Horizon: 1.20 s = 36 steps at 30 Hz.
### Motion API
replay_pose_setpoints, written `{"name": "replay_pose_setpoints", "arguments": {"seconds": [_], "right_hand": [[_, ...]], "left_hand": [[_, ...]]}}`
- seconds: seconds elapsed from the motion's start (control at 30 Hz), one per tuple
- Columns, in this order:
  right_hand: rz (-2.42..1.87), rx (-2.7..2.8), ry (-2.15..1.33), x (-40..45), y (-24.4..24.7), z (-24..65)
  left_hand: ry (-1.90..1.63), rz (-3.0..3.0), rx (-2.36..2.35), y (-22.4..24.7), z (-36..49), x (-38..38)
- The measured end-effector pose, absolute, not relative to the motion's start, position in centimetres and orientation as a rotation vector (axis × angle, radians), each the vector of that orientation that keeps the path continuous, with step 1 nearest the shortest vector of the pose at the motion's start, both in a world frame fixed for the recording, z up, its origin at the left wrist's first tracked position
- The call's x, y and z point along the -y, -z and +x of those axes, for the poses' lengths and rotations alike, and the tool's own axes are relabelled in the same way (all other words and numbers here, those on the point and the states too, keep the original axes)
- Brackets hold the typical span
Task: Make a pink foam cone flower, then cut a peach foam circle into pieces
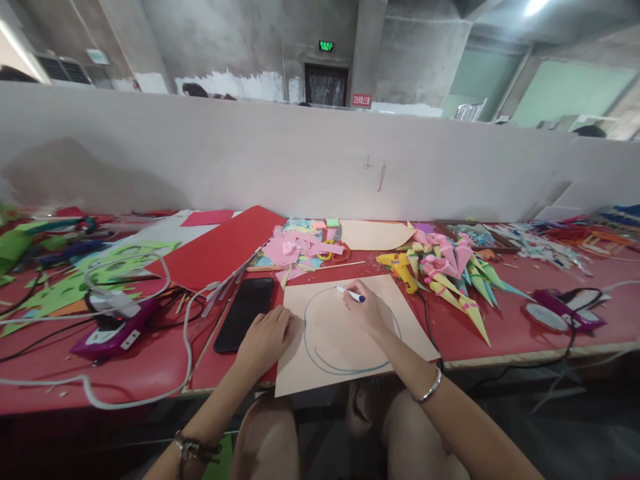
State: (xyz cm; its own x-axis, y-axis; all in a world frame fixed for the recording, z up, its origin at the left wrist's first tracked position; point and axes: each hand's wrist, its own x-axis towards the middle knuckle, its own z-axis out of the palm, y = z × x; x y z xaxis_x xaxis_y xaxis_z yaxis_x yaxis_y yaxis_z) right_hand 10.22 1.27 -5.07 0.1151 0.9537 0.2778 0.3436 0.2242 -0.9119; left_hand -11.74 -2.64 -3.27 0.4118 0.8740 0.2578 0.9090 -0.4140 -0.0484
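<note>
A cream paper sheet point(340, 340) lies at the table's front edge, its lower part past the edge. On it is a large, dark, rounded pen outline with a second curved stroke inside at the lower left. My right hand point(367, 309) is closed on a white marker point(354, 294) with a dark blue end, its tip at the top of the outline. My left hand point(265, 339) rests at the sheet's left edge; its fingers are bent, and I cannot see anything held. Beside it on the left lies a black phone point(245, 315).
Behind the sheet are pink paper scraps point(295, 247), a yellow glue gun point(401, 269) and several paper cones point(457, 267). Red card point(225, 247) lies at the back left. A purple power strip point(117, 333) with white cables sits left, another point(570, 310) right. A pale partition point(300, 160) stands behind.
</note>
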Motion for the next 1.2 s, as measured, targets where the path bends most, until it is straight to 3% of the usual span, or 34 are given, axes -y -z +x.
{"name": "replay_pose_setpoints", "arguments": {"seconds": [0.67,1.2], "right_hand": [[-1.345,1.246,-0.758,-1.3,5.7,12.6],[-1.067,1.272,-1.288,-1.6,3.9,7.4]], "left_hand": [[0.323,-2.476,1.618,3.0,-11.8,2.7],[0.293,-2.396,1.633,3.1,-12.0,3.1]]}}
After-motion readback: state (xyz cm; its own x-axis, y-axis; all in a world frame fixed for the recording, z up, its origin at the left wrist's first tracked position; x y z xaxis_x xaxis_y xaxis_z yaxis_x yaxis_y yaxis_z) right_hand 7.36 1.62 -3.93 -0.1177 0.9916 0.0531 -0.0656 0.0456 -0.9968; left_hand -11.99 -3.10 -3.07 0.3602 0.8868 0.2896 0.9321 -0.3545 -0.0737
